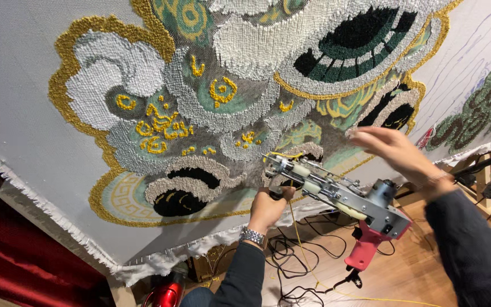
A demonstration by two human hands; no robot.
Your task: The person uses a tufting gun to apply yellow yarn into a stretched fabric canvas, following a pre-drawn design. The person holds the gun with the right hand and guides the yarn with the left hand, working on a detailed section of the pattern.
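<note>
Stretched tufted cloth (41, 102) fills view; left hand (268, 207) grips tufting gun (336, 193), right hand (390, 148) open, cables (291, 256) below.

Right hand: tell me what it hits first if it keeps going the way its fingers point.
The right hand points left toward the stretched tufting cloth; it would probably meet the tufted grey-and-gold pattern first, though depth is unclear.

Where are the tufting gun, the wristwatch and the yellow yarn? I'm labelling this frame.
tufting gun (336, 193): head view, on its grey metal body.
wristwatch (252, 236): head view, on the metal band at the left wrist.
yellow yarn (302, 250): head view, on the strand hanging below the gun.
</note>
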